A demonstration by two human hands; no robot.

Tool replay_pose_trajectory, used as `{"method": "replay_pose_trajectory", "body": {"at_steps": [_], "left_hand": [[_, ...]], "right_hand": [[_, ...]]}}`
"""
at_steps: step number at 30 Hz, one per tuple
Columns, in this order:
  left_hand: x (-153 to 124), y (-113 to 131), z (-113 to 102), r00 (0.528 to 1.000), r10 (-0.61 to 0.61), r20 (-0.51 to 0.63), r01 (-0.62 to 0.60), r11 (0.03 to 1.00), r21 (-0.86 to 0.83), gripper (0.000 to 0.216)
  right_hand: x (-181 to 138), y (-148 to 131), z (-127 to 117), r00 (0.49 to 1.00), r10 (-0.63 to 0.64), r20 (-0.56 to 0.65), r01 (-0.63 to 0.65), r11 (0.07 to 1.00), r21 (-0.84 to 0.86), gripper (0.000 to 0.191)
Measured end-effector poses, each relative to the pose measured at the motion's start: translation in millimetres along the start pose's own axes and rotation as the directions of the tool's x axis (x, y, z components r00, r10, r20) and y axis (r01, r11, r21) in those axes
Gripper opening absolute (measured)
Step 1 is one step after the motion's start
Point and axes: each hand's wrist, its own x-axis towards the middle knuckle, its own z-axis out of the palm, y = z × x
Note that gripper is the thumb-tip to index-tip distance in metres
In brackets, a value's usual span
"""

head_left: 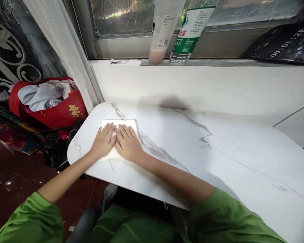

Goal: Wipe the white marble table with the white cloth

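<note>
A folded white cloth lies on the left part of the marble-patterned white table. My left hand rests flat on the cloth's left half, fingers stretched out. Beside it, my right hand presses flat on the right half, with its fingers slightly spread. The two thumbs come close together at the middle of the cloth. Both palms hide much of the cloth, and neither hand grips it.
On the window ledge stand a plastic cup with a pink drink, a water bottle and a phone showing a timer. Left of the table are a red bag of white cloth, a curtain and a black bag.
</note>
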Motion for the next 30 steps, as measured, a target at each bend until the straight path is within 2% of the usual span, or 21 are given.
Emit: {"method": "replay_pose_trajectory", "body": {"at_steps": [3,6,8,11,14,16,19,21,23,26,28,30], "left_hand": [[-44,29,1,0.999,0.007,-0.035,-0.005,0.998,0.06,0.052],[-72,59,6,0.994,0.062,-0.085,-0.052,0.992,0.117,0.053],[-79,75,8,0.988,0.123,-0.097,-0.11,0.985,0.13,0.053],[-69,90,13,0.976,0.213,-0.055,-0.207,0.974,0.096,0.053],[-36,97,18,0.968,0.25,0.017,-0.25,0.967,0.046,0.055],[-5,102,23,0.964,0.259,0.065,-0.261,0.965,0.023,0.055],[53,115,32,0.949,0.293,0.119,-0.294,0.956,-0.003,0.056],[93,126,39,0.944,0.307,0.12,-0.307,0.952,-0.014,0.057],[131,140,47,0.949,0.298,0.099,-0.298,0.954,-0.015,0.056],[176,156,58,0.96,0.272,0.068,-0.271,0.962,-0.014,0.054],[191,162,63,0.963,0.263,0.055,-0.262,0.965,-0.019,0.053],[195,164,65,0.962,0.27,0.039,-0.269,0.963,-0.031,0.052]], "right_hand": [[-39,-8,-14,0.994,-0.106,0.022,0.105,0.994,0.029,0.054],[-74,-5,-29,0.983,-0.169,0.064,0.164,0.983,0.077,0.055],[-92,1,-39,0.983,-0.154,0.099,0.142,0.982,0.125,0.055],[-106,14,-50,0.984,-0.023,0.174,-0.016,0.975,0.221,0.06],[-101,38,-54,0.966,0.127,0.226,-0.194,0.933,0.304,0.067],[-90,63,-53,0.958,0.201,0.205,-0.263,0.903,0.341,0.068],[-68,113,-49,0.937,0.343,0.073,-0.345,0.867,0.359,0.057],[-50,149,-49,0.911,0.412,-0.029,-0.388,0.876,0.287,0.052],[-33,182,-52,0.906,0.417,-0.078,-0.404,0.903,0.145,0.052],[-11,219,-58,0.917,0.394,-0.065,-0.396,0.918,-0.029,0.053],[-3,234,-60,0.916,0.398,-0.057,-0.401,0.913,-0.073,0.053],[-2,241,-60,0.917,0.394,-0.053,-0.398,0.913,-0.088,0.053]]}}
